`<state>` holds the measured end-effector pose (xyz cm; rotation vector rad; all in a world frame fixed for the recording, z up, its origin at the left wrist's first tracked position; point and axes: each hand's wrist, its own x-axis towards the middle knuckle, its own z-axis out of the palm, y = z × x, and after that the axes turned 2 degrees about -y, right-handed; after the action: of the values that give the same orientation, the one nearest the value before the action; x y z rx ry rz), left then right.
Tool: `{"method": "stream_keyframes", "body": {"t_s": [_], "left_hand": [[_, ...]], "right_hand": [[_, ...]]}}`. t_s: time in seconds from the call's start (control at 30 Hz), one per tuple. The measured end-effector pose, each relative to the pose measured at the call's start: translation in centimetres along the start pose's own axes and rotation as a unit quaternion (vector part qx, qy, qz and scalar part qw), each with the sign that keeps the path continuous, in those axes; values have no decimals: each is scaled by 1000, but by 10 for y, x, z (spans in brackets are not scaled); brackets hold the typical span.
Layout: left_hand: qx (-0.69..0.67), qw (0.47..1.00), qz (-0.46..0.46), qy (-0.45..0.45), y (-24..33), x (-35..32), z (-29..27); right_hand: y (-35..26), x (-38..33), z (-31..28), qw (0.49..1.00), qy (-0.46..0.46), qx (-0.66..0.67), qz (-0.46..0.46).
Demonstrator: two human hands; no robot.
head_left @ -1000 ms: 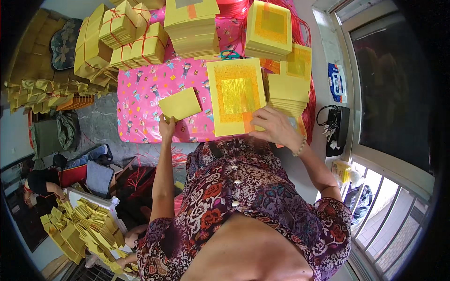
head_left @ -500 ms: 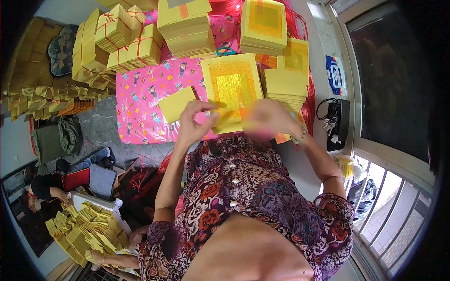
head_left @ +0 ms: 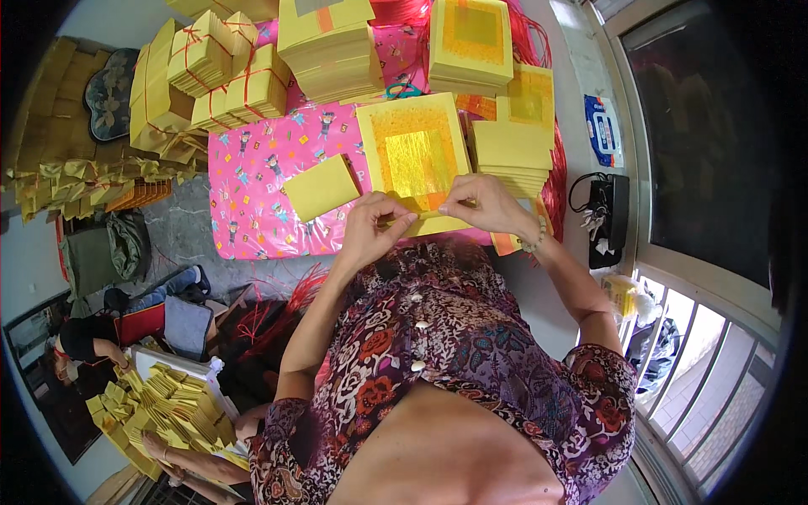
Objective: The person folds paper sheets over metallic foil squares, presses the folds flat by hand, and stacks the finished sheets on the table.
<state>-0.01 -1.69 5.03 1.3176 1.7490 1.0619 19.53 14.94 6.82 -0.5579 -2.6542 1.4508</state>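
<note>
short-sleeved blouse in a busy floral print: purple and dark ground, red, orange and cream flowers, some teal bits. row of small pale buttons down the front placket. sleeves end above the elbows, forearms bare. beaded bracelet on the right wrist, pale beads. no rings or watch that i can make out.

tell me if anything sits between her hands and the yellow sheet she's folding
Nothing visible does. The left hand and right hand both pinch the near edge of the gold-centred yellow sheet directly. The small yellow stack lies apart to the left on the pink cloth.
</note>
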Motion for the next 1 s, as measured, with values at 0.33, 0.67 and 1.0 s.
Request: {"method": "stream_keyframes", "body": {"t_s": [0.33,0.67,1.0], "left_hand": [[2,1000,-3,18,-5,1,7],[-12,999,-26,23,-3,1,10],[12,999,-15,32,-3,1,12]], "right_hand": [[2,0,0,1000,-12,-6,8],[-1,-1,-1,1000,-7,-11,9],[2,-2,3,1000,7,-29,2]]}}
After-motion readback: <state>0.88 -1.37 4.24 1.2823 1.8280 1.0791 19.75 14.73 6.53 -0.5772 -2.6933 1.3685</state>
